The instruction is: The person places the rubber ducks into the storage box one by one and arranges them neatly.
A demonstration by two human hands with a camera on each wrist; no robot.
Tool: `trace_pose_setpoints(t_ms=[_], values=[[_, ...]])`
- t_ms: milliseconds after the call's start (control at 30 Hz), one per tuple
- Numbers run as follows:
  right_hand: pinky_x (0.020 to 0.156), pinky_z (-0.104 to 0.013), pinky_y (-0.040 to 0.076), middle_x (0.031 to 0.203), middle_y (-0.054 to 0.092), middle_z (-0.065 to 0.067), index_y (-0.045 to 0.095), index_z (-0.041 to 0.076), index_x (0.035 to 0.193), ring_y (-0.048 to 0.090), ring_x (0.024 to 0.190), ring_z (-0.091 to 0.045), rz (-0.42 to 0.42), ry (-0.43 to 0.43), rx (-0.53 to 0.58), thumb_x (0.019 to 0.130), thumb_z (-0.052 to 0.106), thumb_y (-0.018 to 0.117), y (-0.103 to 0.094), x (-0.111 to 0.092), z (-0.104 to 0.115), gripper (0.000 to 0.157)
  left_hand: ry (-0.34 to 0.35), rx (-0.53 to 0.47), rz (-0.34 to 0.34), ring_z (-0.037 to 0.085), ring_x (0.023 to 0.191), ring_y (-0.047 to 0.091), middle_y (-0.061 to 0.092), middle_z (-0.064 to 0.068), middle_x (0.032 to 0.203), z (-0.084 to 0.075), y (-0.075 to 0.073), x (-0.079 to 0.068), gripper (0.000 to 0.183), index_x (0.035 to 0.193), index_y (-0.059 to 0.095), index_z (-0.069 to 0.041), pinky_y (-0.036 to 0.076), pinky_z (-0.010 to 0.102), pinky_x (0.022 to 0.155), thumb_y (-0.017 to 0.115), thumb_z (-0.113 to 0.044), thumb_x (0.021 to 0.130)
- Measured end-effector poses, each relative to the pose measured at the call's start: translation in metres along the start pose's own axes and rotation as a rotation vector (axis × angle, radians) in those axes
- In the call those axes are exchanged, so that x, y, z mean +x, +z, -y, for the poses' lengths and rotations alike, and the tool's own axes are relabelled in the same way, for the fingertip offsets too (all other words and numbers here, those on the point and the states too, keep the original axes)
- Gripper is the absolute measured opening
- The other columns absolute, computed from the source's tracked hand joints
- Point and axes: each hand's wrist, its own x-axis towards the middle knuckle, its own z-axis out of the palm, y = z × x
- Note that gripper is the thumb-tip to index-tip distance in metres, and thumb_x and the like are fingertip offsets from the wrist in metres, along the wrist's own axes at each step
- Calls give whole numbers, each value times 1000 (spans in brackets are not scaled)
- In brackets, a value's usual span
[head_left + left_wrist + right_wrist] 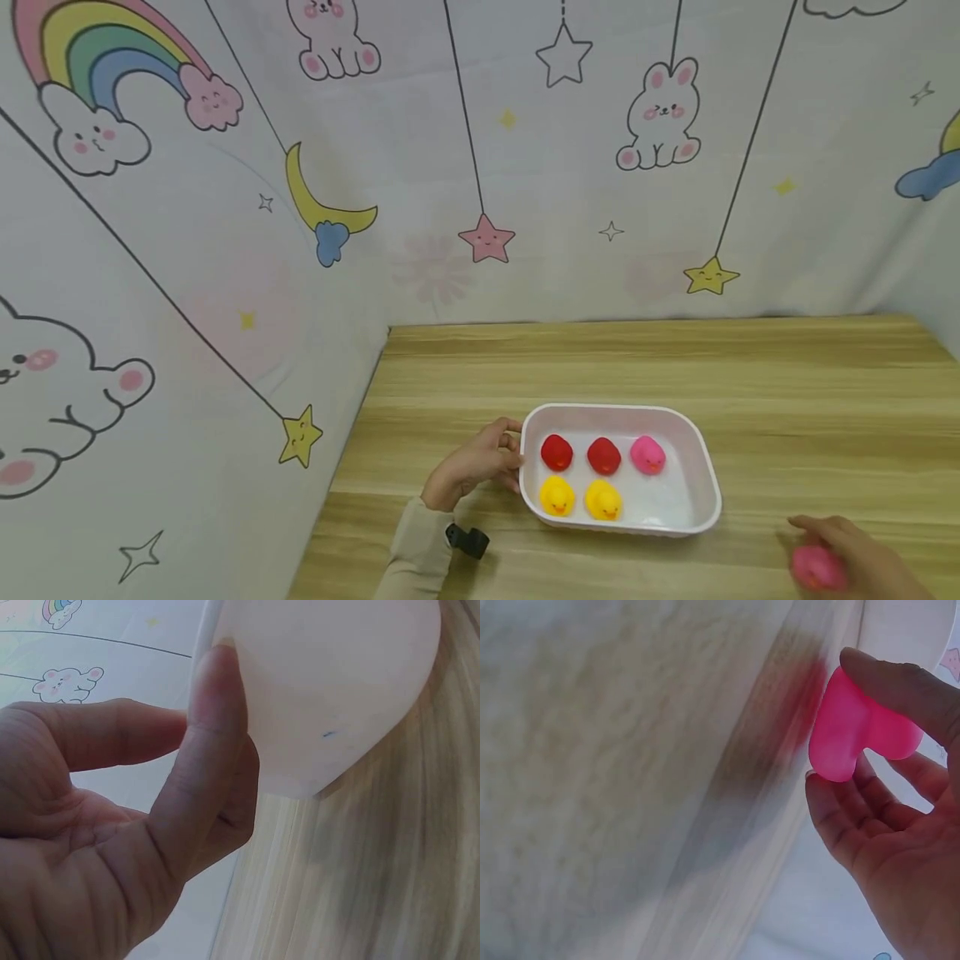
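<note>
A white plastic tray (693, 517) holds two red rubber ducks, one of them the left red duck (557, 452), two yellow rubber ducks such as the left yellow duck (557, 497), and one pink rubber duck (648, 456). At the tray's left end my left hand (480, 458) grips the side, its fingertips at the rim; the left wrist view shows bent fingers (202, 772) against the outer wall. To the right of the tray, my right hand (862, 550) pinches another pink duck (847, 727) between thumb and fingers, close over the tabletop.
The wooden table (600, 358) runs back to a white cloth (562, 183) printed with stars, bunnies and a rainbow, which also hangs along the left side. A black strap device (468, 542) sits on the left wrist, over a beige sleeve (418, 550).
</note>
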Motion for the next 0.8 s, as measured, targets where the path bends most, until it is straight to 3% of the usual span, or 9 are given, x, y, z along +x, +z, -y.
trace_pose_setpoints(t_ms=[100, 233, 333, 400, 600, 800], values=[[65, 0, 43, 101, 61, 19, 66, 16, 125, 56, 87, 9, -13, 63, 73, 46, 14, 101, 1, -3, 4, 86, -1, 0, -1, 18, 64, 61, 48, 10, 92, 0, 0, 0, 49, 136, 35, 10, 66, 40, 63, 55, 8, 91], [72, 1, 43, 110, 61, 27, 65, 8, 126, 56, 96, 12, 35, 291, 202, 54, -8, 91, -3, -9, 14, 78, -5, 3, -2, 18, 64, 61, 48, 10, 92, 0, 0, 1, 49, 136, 35, 10, 66, 40, 63, 55, 8, 91], [76, 1, 42, 117, 59, 31, 62, 5, 128, 55, 101, 15, 49, 427, 230, 66, -8, 87, -8, -9, 21, 68, -6, 5, -1, 18, 64, 61, 48, 10, 93, -1, 0, 1, 49, 137, 35, 10, 66, 40, 63, 55, 9, 92], [80, 1, 44, 118, 61, 27, 60, -2, 128, 55, 105, 15, 17, 433, 234, 68, -11, 85, -10, -7, 25, 65, -6, 7, -3, 18, 65, 61, 48, 10, 93, -1, 0, 1, 49, 137, 35, 10, 66, 39, 62, 55, 8, 91], [88, -1, 45, 120, 66, 18, 58, -6, 131, 58, 109, 11, -70, 380, 295, 68, -24, 76, -20, 5, 33, 67, -8, -3, -4, 19, 65, 61, 48, 10, 92, -1, 0, 0, 50, 137, 35, 10, 65, 35, 60, 55, 8, 91], [94, -4, 44, 125, 66, 14, 57, -12, 128, 60, 112, 6, -117, 282, 365, 57, -35, 73, -29, 20, 38, 76, -11, -3, -3, 19, 65, 60, 48, 9, 91, -2, 0, 0, 49, 137, 36, 10, 65, 34, 60, 55, 9, 91]])
